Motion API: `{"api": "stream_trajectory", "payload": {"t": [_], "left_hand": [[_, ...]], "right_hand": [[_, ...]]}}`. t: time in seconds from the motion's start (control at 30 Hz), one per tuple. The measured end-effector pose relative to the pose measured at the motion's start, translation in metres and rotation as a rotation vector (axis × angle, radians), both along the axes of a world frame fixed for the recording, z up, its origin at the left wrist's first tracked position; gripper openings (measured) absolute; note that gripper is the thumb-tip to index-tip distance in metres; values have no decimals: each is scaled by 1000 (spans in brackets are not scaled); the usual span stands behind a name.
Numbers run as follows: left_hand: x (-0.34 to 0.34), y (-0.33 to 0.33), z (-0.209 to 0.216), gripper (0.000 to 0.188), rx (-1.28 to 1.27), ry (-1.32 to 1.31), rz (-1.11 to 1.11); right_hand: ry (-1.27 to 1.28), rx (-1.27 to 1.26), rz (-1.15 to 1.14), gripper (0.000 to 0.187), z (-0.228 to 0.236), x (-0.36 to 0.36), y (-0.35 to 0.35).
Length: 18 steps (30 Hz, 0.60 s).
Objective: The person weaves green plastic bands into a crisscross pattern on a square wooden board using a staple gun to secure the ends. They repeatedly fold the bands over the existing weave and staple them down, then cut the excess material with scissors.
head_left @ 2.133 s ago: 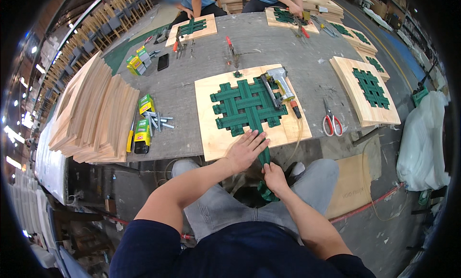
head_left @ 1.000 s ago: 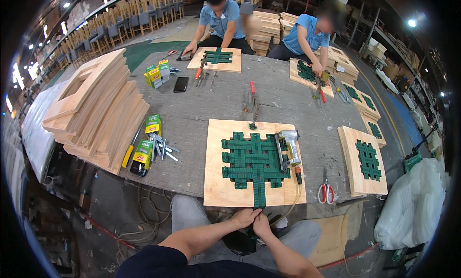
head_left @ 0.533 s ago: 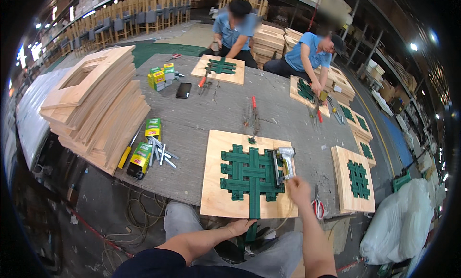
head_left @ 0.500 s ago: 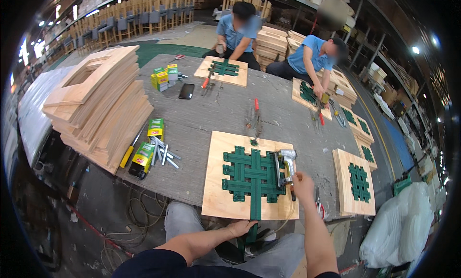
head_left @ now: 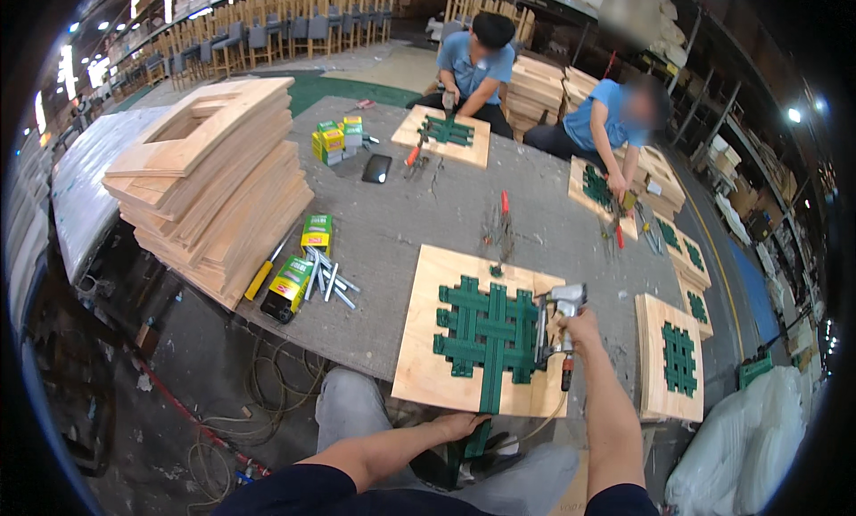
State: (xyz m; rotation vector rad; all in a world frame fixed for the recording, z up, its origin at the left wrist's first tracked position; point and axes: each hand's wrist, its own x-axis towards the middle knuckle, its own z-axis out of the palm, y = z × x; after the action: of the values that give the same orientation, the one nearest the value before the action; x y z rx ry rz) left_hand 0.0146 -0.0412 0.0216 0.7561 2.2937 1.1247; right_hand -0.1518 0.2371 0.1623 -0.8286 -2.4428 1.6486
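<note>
Wrapping around the staple gun (head_left: 565, 297), the right grip (head_left: 583, 327) is holding its handle beside the green weave (head_left: 459, 348); the left grip (head_left: 464, 424) is pinching the strap (head_left: 491, 382) at the near edge of the wooden panel (head_left: 428, 378), which is lying on the bench (head_left: 379, 280). A slipping pinch could be letting the strap slacken or skew. Unlike half a second ago, the gun is reaching past the panel's right edge.

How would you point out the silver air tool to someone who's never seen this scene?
On the big grey table, find the nearest wooden panel, with green webbing woven across its middle. The silver air tool is at that panel's right edge, in the person's right hand. Unlike the red-handled tool beyond the panel, it is gun-shaped, with an orange fitting by its handle.
</note>
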Motion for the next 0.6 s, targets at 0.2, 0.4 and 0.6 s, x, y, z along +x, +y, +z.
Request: {"api": "stream_trajectory", "payload": {"t": [0.2,0.4,0.6], "left_hand": [[-3,4,-24,56,79,-59,27],[1,5,-16,48,188,267,86],[-7,-4,1,37,121,89,15]], "right_hand": [[30,-283,32,35,78,84,-22],[-50,-164,97,28,68,165,-92],[-178,-278,142,19,29,181,-125]]}}
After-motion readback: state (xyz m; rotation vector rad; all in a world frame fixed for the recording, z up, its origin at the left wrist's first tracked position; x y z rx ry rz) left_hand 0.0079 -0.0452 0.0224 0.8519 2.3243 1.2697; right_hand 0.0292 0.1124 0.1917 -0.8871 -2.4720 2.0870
